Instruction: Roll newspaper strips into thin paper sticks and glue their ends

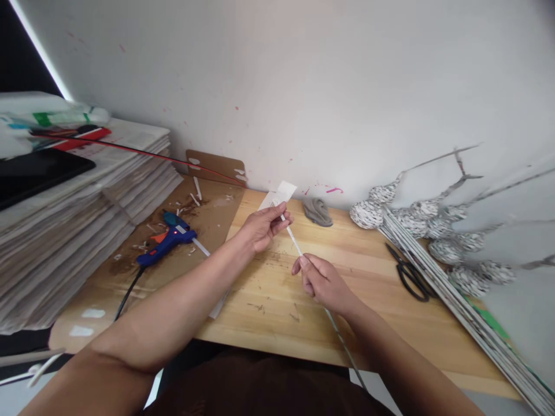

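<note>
A thin rolled paper stick (293, 240) runs at a slant between my two hands above the wooden table. My left hand (267, 227) pinches its upper end, where a white piece of paper (286, 189) shows just beyond the fingers. Lower down and to the right, my right hand (319, 278) is closed around the same stick. Past that hand the stick's tail hangs down over the table's front edge towards my lap. Whether the white paper is joined to the stick, I cannot tell.
On brown cardboard at left lies a blue glue gun (167, 242), beside a tall newspaper stack (87, 202). A grey cloth (317, 211) rests near the wall. At right are black scissors (410, 276), a bundle of paper sticks (455, 312) and several woven paper balls (366, 214).
</note>
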Demonstrator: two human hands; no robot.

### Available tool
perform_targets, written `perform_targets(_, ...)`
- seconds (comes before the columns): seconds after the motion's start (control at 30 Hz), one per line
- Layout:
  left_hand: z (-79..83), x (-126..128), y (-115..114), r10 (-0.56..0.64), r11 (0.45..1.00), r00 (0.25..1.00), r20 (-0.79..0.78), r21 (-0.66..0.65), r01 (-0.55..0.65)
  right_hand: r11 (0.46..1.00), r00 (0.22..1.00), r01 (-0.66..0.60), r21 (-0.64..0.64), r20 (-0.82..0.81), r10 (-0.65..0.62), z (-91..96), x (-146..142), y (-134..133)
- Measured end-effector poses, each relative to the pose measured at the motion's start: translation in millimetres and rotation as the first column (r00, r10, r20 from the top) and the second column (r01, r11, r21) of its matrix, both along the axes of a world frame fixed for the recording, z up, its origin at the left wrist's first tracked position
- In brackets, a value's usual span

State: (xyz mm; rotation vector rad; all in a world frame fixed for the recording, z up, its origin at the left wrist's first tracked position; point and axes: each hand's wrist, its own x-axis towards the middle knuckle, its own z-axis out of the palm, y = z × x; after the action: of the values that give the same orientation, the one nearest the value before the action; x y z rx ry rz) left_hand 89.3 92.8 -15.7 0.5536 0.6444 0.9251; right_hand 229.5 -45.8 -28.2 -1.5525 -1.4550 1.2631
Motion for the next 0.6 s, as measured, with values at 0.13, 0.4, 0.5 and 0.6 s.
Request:
perform_targets(0.13,-1.0,0.0,1.2,-0.027,1.000,1.000,0.008,-0.004,0.027,0.981,0.882,-0.107,-0.163,-0.471,0.018,-3.5,3.2,-0.4)
perform_targets(0.4,-2.1,1.2,-0.5,-0.015,1.000,1.000,-0.016,0.009,0.016,0.998,0.982,0.018,-0.058,-0.185,-0.029,-0.8,4.6,6.5)
perform_targets(0.5,-2.5,1.3,-0.7,-0.016,1.000,1.000,-0.026,0.022,0.016,0.986,0.987,0.052,0.157,0.145,-0.075,3.2,3.8,11.6)
perform_targets(0.6,-3.1,0.8,-0.3,-0.021,0.999,1.000,-0.019,0.039,0.021,0.951,0.952,0.000,0.308,0.291,-0.094,6.0,2.6,13.3)
